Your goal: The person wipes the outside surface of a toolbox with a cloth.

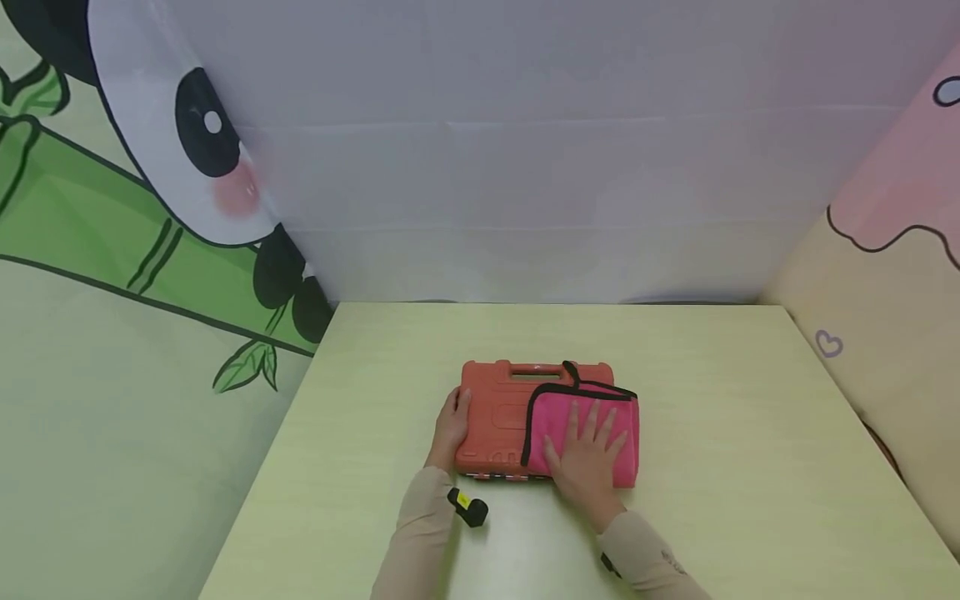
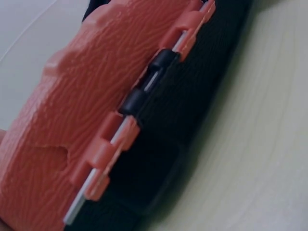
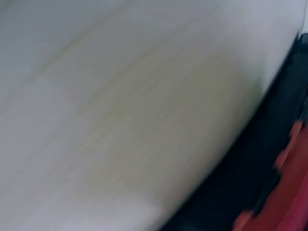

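Right hand [image 1: 588, 471], fingers spread, presses the pink pouch [image 1: 551, 417] beneath it onto the right part of the orange case [image 1: 495, 421]; left hand [image 1: 451, 429] grips the case's left side. Seemingly a steadying step; next calls for even support. Table's [image 1: 720, 433] far edge lies well beyond

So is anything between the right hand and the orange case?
Yes: the pink pouch with black trim lies over the right part of the orange case, under the right hand.
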Available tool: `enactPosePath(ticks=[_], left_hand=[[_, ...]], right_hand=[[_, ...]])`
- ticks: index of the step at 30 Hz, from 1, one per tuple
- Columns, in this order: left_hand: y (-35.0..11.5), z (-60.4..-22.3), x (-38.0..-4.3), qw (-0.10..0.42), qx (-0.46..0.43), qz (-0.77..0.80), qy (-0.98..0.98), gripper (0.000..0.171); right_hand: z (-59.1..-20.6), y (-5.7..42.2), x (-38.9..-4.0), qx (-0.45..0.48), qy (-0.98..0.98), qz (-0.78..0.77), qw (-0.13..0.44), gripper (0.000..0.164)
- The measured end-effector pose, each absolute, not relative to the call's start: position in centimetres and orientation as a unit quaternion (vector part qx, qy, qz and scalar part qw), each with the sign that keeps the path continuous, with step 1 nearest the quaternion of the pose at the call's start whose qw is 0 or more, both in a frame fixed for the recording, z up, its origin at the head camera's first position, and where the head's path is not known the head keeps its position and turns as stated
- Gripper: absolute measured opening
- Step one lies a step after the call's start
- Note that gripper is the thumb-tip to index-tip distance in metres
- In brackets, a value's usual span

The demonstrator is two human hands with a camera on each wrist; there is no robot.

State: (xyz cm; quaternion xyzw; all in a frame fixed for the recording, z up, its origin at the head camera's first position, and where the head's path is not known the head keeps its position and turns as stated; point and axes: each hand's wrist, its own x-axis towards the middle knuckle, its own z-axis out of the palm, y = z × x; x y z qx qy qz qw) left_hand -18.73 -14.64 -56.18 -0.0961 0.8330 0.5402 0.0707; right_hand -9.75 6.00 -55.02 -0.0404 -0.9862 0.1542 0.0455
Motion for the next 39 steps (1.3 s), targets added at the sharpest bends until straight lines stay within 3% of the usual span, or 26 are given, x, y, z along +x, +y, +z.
enactPosePath(ticks=[10,17,24,28,31,36,39], left_hand=[[-14.7,-56.3,-18.7,0.061,-0.097,0.543,0.832,0.057],[-15.1,-56.8,-18.6,0.058,-0.093,0.55,0.828,0.06],[-18.3,-69.6,-24.1,0.02,-0.018,0.596,0.803,0.054],[-18.9,-72.2,-25.2,0.03,-0.01,0.614,0.789,0.056],[-18.6,-69.9,-24.1,0.027,-0.013,0.601,0.798,0.059],[-16.6,-60.9,-20.0,0.034,-0.05,0.561,0.825,0.062],[-16.0,-57.8,-18.8,0.056,-0.072,0.541,0.836,0.065]], right_hand=[[-55.3,1.0,-10.3,-0.04,-0.987,0.136,0.074,0.074],[-55.5,-2.9,-10.6,-0.028,-0.991,0.113,0.061,0.074],[-55.3,-5.1,-10.7,-0.011,-0.992,0.109,0.065,0.072],[-55.2,-5.1,-10.6,-0.004,-0.991,0.119,0.067,0.07],[-55.1,-4.8,-10.6,0.001,-0.989,0.133,0.068,0.07],[-55.1,-3.2,-10.5,0.005,-0.987,0.147,0.061,0.071],[-55.1,-1.7,-10.5,-0.001,-0.988,0.146,0.053,0.073]])
